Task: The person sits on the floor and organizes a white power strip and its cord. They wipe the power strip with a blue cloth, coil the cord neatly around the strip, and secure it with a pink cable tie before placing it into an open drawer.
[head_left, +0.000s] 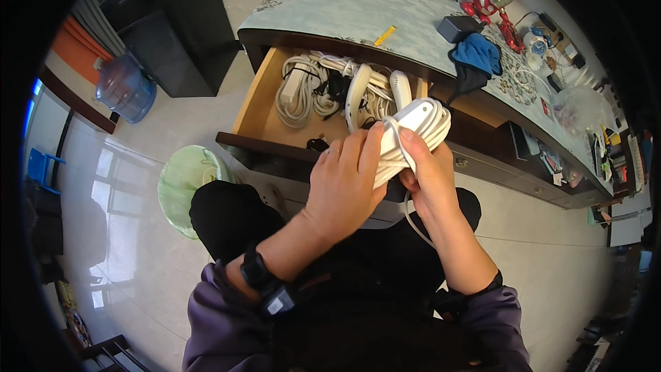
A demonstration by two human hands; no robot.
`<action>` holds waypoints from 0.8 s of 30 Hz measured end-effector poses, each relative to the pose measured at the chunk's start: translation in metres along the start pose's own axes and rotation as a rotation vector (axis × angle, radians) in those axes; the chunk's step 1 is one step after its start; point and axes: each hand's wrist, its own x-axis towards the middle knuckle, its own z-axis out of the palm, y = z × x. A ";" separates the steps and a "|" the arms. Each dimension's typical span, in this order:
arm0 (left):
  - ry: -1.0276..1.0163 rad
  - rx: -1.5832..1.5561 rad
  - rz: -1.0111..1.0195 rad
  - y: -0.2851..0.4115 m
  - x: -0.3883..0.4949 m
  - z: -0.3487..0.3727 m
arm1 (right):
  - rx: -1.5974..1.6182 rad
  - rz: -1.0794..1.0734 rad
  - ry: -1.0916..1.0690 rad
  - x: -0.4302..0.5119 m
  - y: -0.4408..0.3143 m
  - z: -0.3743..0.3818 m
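A white power strip (417, 113) wrapped in its own white cord (440, 126) is held up between both hands, in front of an open drawer. My left hand (343, 181) grips the bundle from the left, fingers over its near side. From the right, my right hand (431, 173) clasps it, the thumb pressing a strand of cord that crosses the strip. A loose length of cord (413, 223) hangs below this hand. Inside the wooden drawer (258, 88) lie a coiled grey-white cable (290, 116), black cables (338, 87) and two white curved handset-like objects (357, 95).
On the cloth-covered desktop (330, 8) lie a yellow utility knife (384, 35), a black box (458, 28) and a blue-and-black cloth item (477, 57). A red toy figure (485, 2) stands behind. A green-lined bin (178, 191) sits left of my knee; a large water bottle (126, 88) stands farther left.
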 end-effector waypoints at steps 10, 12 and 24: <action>-0.356 -1.350 -0.494 -0.026 0.002 -0.020 | -0.268 -0.326 -0.363 -0.022 0.021 -0.040; -0.439 -1.597 -0.525 -0.012 -0.004 -0.025 | -0.244 -0.418 -0.406 -0.022 0.023 -0.051; -0.884 -2.445 -0.509 0.005 -0.032 0.004 | -0.077 -0.278 -0.590 -0.037 0.004 -0.034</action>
